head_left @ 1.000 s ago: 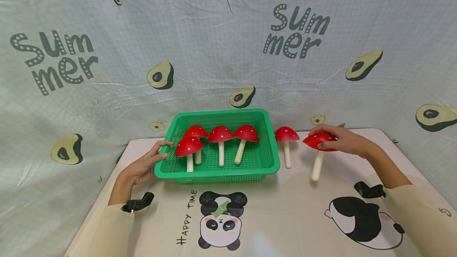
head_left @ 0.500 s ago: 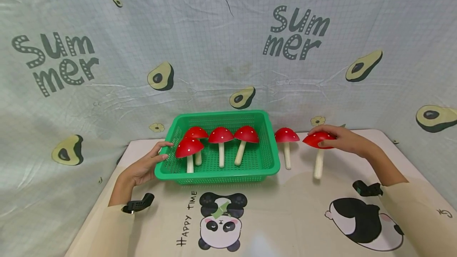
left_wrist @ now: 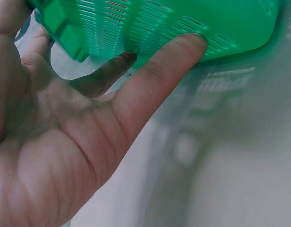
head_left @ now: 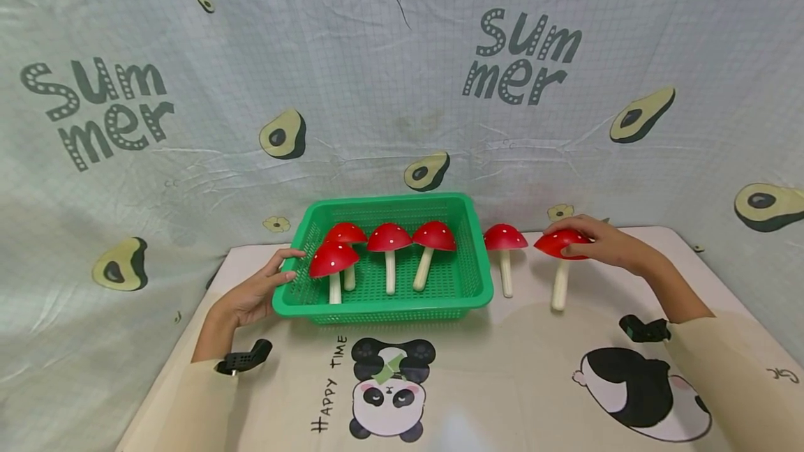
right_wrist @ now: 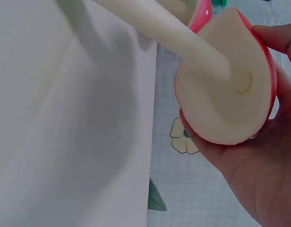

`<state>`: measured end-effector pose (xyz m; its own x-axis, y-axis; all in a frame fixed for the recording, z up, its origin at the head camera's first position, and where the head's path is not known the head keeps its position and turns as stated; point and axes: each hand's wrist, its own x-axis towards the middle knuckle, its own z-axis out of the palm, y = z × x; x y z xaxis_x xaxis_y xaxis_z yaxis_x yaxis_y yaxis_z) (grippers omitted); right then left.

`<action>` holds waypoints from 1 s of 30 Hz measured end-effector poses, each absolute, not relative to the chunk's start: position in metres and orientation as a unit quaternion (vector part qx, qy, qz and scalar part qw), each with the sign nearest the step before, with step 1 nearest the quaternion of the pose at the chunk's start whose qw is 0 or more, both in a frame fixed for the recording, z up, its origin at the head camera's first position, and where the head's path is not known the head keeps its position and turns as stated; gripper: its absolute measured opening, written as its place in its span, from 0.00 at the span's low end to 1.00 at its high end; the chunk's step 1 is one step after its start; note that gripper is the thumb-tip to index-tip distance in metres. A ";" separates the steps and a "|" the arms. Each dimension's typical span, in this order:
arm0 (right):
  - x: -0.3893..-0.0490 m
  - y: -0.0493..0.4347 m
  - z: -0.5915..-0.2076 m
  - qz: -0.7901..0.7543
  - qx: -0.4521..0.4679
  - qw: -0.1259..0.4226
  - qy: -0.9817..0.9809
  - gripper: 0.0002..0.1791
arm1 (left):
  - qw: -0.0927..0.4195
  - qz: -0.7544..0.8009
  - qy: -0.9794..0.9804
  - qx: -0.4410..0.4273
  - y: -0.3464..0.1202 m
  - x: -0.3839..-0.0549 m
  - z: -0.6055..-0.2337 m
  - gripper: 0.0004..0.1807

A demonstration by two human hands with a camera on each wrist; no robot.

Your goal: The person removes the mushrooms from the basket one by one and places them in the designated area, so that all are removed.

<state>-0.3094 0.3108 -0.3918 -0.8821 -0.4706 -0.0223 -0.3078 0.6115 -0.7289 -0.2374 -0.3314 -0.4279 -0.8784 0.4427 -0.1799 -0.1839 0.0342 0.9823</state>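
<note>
the green basket [head_left: 383,309] sits on the bench [head_left: 502,382] close to its back edge, left of the middle, its long side running along that edge; the spot seems within easy reach of either hand. the left hand [head_left: 254,293] holds it at the left rim, some digits over the top and others against the slotted outer wall, probably to keep it from sliding. the right hand [head_left: 606,246] is closed round the cap of a red mushroom [head_left: 561,277] near the bench's back right corner, thumb on the near side, fingers on the far side; the broad cap likely gives a surer hold than the thin pale stem, which points down toward the front edge. whether its foot touches the bench i cannot tell. a second mushroom [head_left: 505,260] is between that hand and the basket, just beside the basket's right wall. inside are four more mushrooms [head_left: 389,243], caps toward the back edge, stems toward the front, perhaps so they pack neatly, though the two at the left overlap.
</note>
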 end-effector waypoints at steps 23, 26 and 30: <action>-0.307 0.317 -0.401 -0.394 -0.195 0.115 0.891 0.26 | 0.235 0.686 0.680 0.107 -0.332 -0.239 -0.430 0.17; -0.309 0.317 -0.402 -0.394 -0.196 0.114 0.891 0.26 | 0.235 0.687 0.678 0.111 -0.332 -0.238 -0.429 0.17; -0.311 0.317 -0.402 -0.394 -0.197 0.108 0.891 0.27 | 0.234 0.688 0.678 0.114 -0.333 -0.238 -0.429 0.17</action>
<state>-0.3111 0.3165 -0.4018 -0.8990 -0.4363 -0.0377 -0.2661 0.6127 -0.7442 -0.2382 -0.3330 -0.4292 -0.8648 0.4761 -0.1594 -0.1664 0.0278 0.9857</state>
